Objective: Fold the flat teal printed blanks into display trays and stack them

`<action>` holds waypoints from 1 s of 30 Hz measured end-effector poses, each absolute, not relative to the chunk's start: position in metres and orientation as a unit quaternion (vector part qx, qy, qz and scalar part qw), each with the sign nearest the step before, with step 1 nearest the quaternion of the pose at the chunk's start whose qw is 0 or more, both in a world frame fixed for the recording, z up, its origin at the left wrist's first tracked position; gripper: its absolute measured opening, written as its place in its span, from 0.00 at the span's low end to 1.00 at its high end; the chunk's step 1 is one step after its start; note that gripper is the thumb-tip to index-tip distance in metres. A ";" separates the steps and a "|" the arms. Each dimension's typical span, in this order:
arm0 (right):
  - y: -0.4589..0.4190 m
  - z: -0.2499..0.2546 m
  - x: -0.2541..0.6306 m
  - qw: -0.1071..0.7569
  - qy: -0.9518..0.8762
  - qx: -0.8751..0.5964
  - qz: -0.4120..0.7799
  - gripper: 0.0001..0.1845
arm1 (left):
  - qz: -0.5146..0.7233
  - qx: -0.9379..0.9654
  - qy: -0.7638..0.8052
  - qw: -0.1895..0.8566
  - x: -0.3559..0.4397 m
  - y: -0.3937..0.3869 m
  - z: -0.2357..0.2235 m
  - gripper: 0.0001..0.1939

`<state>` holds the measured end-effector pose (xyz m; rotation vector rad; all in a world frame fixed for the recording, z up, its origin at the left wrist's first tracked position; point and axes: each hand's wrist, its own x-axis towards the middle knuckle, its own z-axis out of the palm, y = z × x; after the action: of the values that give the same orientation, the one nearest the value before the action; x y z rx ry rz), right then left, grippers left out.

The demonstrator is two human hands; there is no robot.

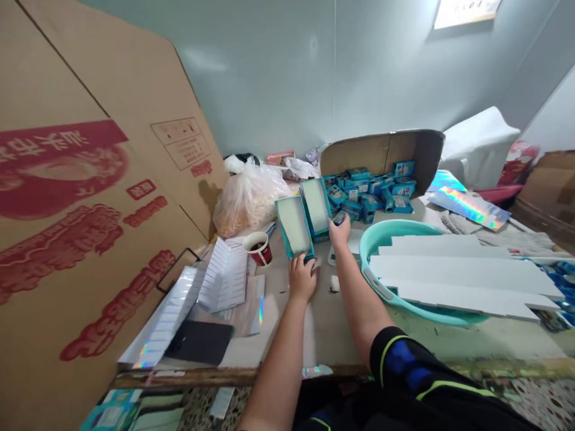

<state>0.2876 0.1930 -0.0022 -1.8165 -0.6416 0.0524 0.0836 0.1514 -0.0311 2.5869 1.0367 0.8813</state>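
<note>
Two shallow teal boxes with pale insides lean side by side in the middle of the table. My left hand [302,278] has its fingers curled over the lower edge of the left open box [294,224]. My right hand [340,232] is beside the lower right corner of the right open box [317,206], its fingers closed around a small teal carton [342,218]. Part of that carton is hidden by the fingers. Behind it, many similar small cartons [371,190] lie heaped at the mouth of a cardboard box [381,143] on its side.
A turquoise basin [372,239] bearing white card strips [449,272] stands at right. To the left are a paper cup [259,248] with dark liquid, a tied plastic bag [251,197], folded white sheets [223,275], a black flat object [200,342] and a large carton [99,197].
</note>
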 end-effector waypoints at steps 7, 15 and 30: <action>0.203 -0.026 0.279 0.529 -0.341 -0.775 0.054 0.34 | 0.341 0.847 0.393 0.111 0.082 0.192 -0.034 0.14; 0.190 -0.034 0.264 0.458 -0.365 -0.810 0.014 0.31 | 0.368 0.821 0.423 0.112 0.108 0.214 -0.038 0.18; 0.191 -0.029 0.247 0.404 -0.380 -0.832 -0.014 0.28 | 0.336 0.856 0.376 0.117 0.095 0.228 -0.033 0.28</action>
<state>0.2472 0.1910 -0.0294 -2.1009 -0.9601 -0.0358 0.0947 0.2281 -0.0330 2.5048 1.1004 0.9832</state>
